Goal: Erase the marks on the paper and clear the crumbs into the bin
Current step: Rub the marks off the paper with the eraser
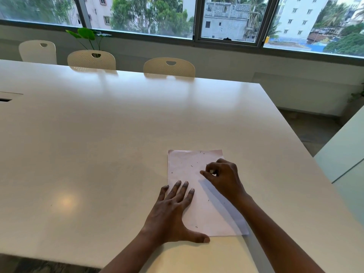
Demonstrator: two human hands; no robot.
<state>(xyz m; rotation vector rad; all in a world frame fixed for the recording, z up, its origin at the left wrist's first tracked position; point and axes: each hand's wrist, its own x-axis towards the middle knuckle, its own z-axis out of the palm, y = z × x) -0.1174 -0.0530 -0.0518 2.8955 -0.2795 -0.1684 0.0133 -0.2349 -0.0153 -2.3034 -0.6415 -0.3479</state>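
A white sheet of paper lies on the white table near its front right part. Small dark eraser crumbs are scattered over the sheet. My left hand lies flat with spread fingers on the paper's left edge, pressing it down. My right hand rests over the paper's right side, fingers pinched on a small white eraser that touches the sheet. No pencil marks are clear to me. No bin is in view.
Three cream chairs stand along the table's far side, with a green plant behind them under a wide window. The table's right edge drops to the floor; a pale cabinet stands at the right.
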